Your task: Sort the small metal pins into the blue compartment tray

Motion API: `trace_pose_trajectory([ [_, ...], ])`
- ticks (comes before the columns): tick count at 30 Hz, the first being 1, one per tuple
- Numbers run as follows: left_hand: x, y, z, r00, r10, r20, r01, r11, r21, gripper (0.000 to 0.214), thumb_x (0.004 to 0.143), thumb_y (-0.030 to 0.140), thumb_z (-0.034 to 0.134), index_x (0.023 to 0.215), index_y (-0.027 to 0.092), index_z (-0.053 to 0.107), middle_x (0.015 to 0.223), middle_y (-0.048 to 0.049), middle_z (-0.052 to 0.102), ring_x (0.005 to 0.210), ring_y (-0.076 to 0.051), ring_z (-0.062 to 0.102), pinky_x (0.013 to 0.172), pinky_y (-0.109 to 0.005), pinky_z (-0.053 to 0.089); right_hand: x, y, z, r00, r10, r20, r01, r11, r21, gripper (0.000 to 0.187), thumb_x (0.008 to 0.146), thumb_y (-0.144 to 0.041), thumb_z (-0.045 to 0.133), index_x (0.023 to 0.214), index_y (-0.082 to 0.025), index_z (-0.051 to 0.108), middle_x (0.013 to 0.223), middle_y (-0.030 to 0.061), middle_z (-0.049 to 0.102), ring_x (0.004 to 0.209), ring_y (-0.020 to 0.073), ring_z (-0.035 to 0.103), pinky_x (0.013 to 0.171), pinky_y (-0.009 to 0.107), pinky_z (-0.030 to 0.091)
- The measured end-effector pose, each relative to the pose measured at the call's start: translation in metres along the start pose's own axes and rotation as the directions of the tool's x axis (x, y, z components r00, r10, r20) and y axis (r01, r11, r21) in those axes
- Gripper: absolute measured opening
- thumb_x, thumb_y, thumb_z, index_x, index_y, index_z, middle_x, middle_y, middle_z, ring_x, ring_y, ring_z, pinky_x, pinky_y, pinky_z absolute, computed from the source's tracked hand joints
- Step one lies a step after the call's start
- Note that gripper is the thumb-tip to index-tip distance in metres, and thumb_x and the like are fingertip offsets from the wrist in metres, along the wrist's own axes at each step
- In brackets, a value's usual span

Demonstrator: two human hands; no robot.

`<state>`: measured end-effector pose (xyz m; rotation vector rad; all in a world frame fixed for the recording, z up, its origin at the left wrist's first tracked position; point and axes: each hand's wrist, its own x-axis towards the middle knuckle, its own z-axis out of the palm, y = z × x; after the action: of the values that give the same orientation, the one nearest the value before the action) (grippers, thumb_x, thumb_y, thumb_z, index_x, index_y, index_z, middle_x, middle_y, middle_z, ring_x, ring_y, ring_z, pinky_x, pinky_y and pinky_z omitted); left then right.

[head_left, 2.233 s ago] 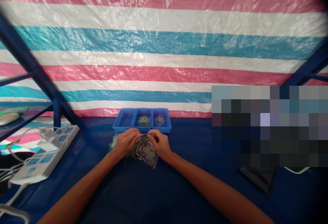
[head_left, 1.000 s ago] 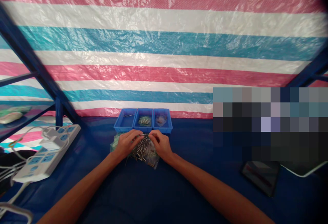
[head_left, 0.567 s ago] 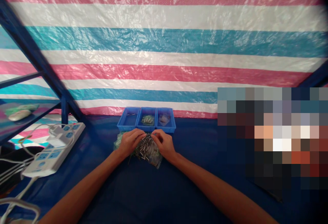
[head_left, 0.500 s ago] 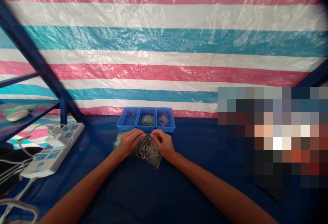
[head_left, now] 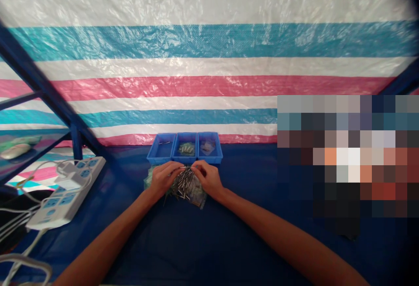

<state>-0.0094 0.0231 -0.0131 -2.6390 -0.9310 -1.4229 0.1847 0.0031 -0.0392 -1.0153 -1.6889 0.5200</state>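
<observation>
My left hand (head_left: pixel 163 177) is closed in a pinch on one end of a thin metal rod (head_left: pixel 187 167). The fingertips of my right hand (head_left: pixel 208 176) pinch its other end, and the rod lies level between them. Just beneath is a heap of loose metal pins (head_left: pixel 185 182), spread over a clear plastic bag (head_left: pixel 198 195). A greenish plastic bag (head_left: pixel 149 179) shows partly behind my left hand. Beyond my fingers stand three joined blue bins: the left bin (head_left: pixel 159 158) has a thin rod in it, the middle bin (head_left: pixel 185 158) short metal pieces on greenish plastic, the right bin (head_left: pixel 211 157) clear plastic bags.
On the left of the blue table (head_left: pixel 157 251) lies a white power strip (head_left: pixel 62 203) with plugs and cables. A blue metal frame (head_left: pixel 76 140) rises behind it, in front of a striped tarp (head_left: pixel 183 68). The right side is blurred out by large pixels.
The whole view has shifted slightly, with the bins and hands a little higher in the picture. Both hands keep their pinch over the heap, and the fingertips have come slightly closer together.
</observation>
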Motion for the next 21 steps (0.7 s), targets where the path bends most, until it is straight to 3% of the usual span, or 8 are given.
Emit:
trace_pose_trajectory([
  [11, 0.004, 0.023, -0.007, 0.992, -0.022, -0.123, 0.021, 1.000, -0.003, 0.003, 0.082, 0.019, 0.062, 0.085, 0.018, 0.064, 0.093, -0.0064, 0.073, 0.078, -0.015, 0.069, 0.069, -0.026, 0.056, 0.000, 0.003, 0.002, 0.999, -0.045, -0.008, 0.046, 0.999, 0.016, 0.025, 0.090, -0.033, 0.050, 0.098, -0.018, 0.069, 0.085, 0.0048, 0.071, 0.069, 0.0160, 0.063, 0.069, 0.027, 0.048],
  [16, 0.002, 0.019, -0.005, 0.988, -0.090, -0.128, 0.101, 0.991, 0.086, 0.006, 0.085, 0.021, 0.059, 0.087, 0.018, 0.063, 0.084, -0.0033, 0.074, 0.070, -0.013, 0.068, 0.067, -0.024, 0.054, -0.001, -0.003, 0.000, 0.998, -0.063, -0.011, 0.063, 0.997, 0.034, 0.025, 0.092, -0.030, 0.047, 0.096, -0.018, 0.068, 0.087, 0.0048, 0.070, 0.075, 0.0164, 0.064, 0.073, 0.026, 0.048],
  [21, 0.002, 0.009, -0.004, 0.989, -0.028, -0.143, 0.043, 0.993, 0.109, 0.016, 0.085, 0.019, 0.061, 0.099, 0.020, 0.068, 0.087, -0.0041, 0.073, 0.078, -0.016, 0.067, 0.075, -0.029, 0.053, -0.001, -0.005, -0.001, 0.997, -0.064, -0.033, 0.065, 0.997, 0.034, 0.026, 0.093, -0.029, 0.043, 0.097, -0.018, 0.067, 0.089, 0.0053, 0.070, 0.079, 0.0171, 0.064, 0.078, 0.027, 0.048],
])
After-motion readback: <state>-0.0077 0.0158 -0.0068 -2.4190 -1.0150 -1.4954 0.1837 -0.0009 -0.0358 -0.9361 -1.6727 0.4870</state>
